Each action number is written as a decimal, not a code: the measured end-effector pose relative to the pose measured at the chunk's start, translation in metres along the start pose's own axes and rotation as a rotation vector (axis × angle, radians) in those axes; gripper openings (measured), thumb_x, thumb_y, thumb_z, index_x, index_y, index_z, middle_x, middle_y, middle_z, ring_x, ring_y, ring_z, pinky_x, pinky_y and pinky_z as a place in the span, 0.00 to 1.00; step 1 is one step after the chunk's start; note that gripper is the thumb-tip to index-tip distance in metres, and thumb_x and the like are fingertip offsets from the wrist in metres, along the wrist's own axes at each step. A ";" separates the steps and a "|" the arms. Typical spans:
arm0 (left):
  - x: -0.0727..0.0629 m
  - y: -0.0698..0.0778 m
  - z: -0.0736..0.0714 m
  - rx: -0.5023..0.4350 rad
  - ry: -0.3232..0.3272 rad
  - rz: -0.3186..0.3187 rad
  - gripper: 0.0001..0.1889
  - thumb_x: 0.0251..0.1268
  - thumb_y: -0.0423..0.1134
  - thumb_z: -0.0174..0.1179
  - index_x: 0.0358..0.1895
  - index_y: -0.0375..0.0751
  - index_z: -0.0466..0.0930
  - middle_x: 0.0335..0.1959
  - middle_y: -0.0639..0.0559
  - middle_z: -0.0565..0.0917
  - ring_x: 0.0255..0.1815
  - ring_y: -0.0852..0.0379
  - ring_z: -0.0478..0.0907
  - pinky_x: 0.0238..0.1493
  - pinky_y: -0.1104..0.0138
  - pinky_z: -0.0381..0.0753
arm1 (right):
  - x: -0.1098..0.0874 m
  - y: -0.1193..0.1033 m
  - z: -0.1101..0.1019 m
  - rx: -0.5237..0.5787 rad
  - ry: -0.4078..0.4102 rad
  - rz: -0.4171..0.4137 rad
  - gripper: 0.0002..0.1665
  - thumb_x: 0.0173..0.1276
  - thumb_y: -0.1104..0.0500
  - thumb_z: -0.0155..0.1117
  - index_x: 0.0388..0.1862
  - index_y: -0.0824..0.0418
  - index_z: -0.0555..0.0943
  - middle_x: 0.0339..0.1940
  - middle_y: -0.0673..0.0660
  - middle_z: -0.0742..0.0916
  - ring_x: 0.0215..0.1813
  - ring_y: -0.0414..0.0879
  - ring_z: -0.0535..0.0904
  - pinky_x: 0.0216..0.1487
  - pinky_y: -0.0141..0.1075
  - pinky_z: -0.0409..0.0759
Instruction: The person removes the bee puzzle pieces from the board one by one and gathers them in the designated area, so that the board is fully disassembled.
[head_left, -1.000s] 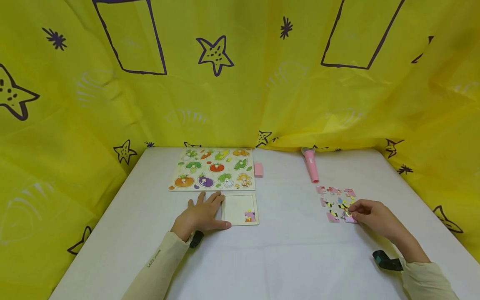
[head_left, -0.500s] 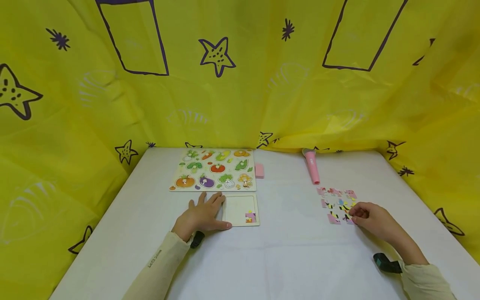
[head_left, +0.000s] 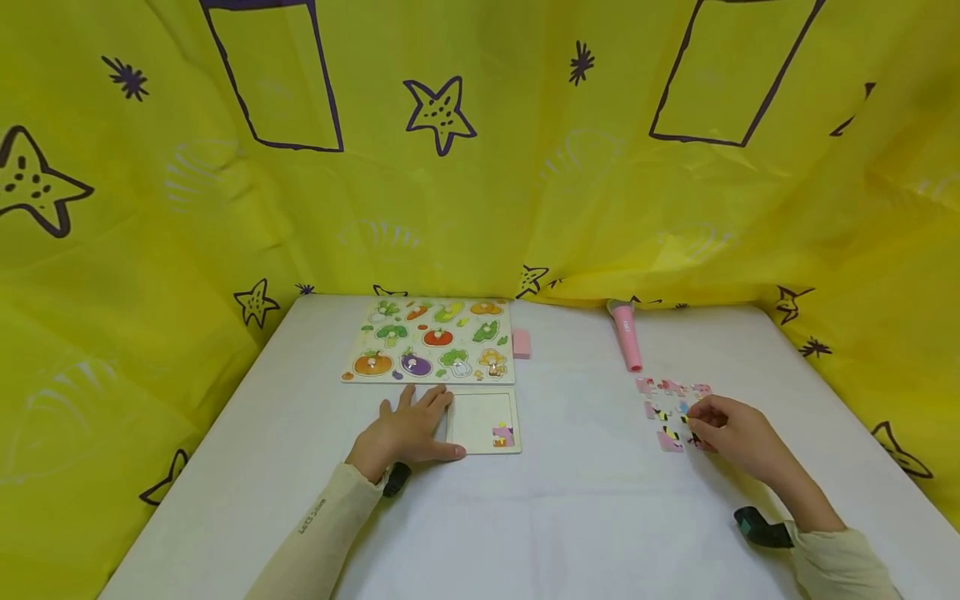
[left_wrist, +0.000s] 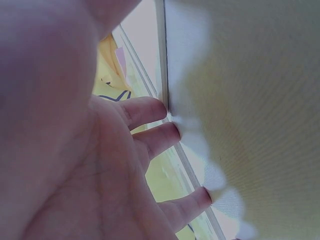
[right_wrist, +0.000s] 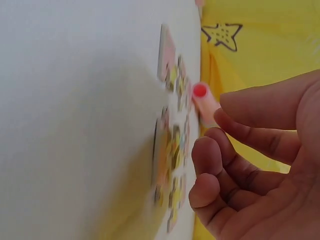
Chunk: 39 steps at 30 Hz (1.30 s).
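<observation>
My left hand lies with fingers spread along the left side of a small white puzzle tray, its thumb at the near corner. In the left wrist view, straight fingers touch the tray's edge. A jigsaw piece with pink on it sits in the tray's lower right corner. Over a group of loose pink and yellow jigsaw pieces hovers my right hand, partly covering them. The right wrist view shows its fingers loosely bent, thumb close to the index finger, nothing seen between them, apart from the pieces.
A vegetable peg puzzle board lies behind the tray, with a pink block at its right edge. Beyond the loose pieces lies a pink toy microphone. A yellow patterned curtain encloses the white table.
My right hand has shifted slightly left and away from me over the loose pieces. My left hand stays on the tray. The whole view has drifted slightly.
</observation>
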<state>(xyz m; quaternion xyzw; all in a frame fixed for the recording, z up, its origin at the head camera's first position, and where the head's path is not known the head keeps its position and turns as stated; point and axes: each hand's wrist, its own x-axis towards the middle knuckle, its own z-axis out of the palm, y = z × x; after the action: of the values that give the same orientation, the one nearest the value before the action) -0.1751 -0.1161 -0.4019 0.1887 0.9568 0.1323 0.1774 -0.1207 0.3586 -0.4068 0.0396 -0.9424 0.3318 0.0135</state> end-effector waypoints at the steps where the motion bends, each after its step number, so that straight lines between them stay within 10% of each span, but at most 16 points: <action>1: 0.000 0.000 0.000 0.000 0.000 0.000 0.50 0.66 0.62 0.71 0.84 0.41 0.62 0.86 0.43 0.58 0.84 0.24 0.47 0.72 0.21 0.49 | 0.001 -0.003 0.002 0.019 0.002 -0.010 0.07 0.79 0.65 0.66 0.48 0.71 0.83 0.35 0.54 0.86 0.35 0.45 0.79 0.32 0.33 0.82; 39: 0.000 0.001 0.000 0.021 0.005 -0.004 0.50 0.67 0.64 0.70 0.84 0.42 0.61 0.86 0.44 0.58 0.84 0.24 0.47 0.72 0.22 0.50 | 0.050 -0.114 0.104 0.175 -0.079 -0.261 0.03 0.76 0.66 0.68 0.45 0.65 0.86 0.39 0.50 0.85 0.42 0.46 0.79 0.47 0.38 0.81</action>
<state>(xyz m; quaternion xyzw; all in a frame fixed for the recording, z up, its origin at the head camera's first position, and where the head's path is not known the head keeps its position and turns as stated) -0.1745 -0.1152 -0.4014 0.1884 0.9589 0.1224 0.1734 -0.1606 0.2018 -0.4146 0.1759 -0.8966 0.4061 0.0158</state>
